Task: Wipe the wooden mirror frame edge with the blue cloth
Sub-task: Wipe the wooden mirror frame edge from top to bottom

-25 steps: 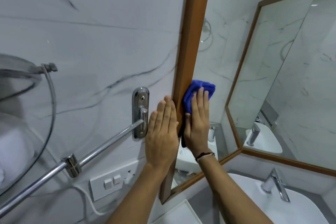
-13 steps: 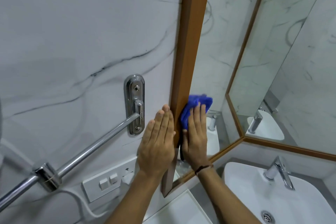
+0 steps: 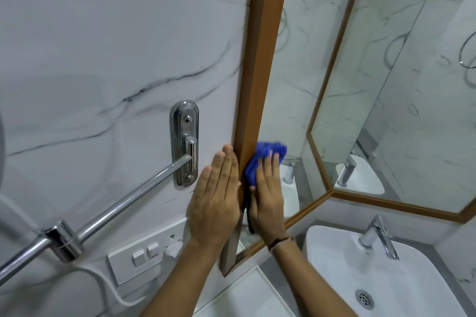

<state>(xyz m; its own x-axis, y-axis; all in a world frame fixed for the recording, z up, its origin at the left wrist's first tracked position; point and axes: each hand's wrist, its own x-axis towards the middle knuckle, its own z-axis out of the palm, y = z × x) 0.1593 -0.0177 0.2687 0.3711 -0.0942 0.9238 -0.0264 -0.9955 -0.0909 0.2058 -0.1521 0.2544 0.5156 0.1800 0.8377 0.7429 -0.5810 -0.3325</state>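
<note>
- Pressing the blue cloth (image 3: pixel 265 159) against the wooden mirror frame edge (image 3: pixel 260 90), the right hand (image 3: pixel 266 195) is lying flat over the bunched fabric, on the glass side of the frame's lower stretch.
- The right hand's grip is not pinching anything: the fingers (image 3: pixel 268 170) are lying extended, trapping the cloth between palm and frame, with a dark tail of the cloth hanging down below the hand.
- The left hand (image 3: pixel 215 195) is resting open and empty on the marble wall (image 3: pixel 103 59), its fingertips touching the frame's wall side, seemingly bracing the person.
- The cloth is looking soft, light and floppy; by my judgement it is conforming easily to the frame's corner, but it is also likely bunching or slipping out unless the palm is pressing steadily. Taking it as a wad under the fingers, wrapped around the edge, seems the best hold.
- The frame is looking stiff and fixed to the wall, so it should be taking firm pressure; the mirror glass (image 3: pixel 291 98) just beside the frame is the fragile part.
- The chrome towel rail bracket (image 3: pixel 184 143) is sitting near the frame on the wall side, the switch plate (image 3: pixel 144 257) lower on that side, and the basin (image 3: pixel 381 278) below the frame's bottom corner.
</note>
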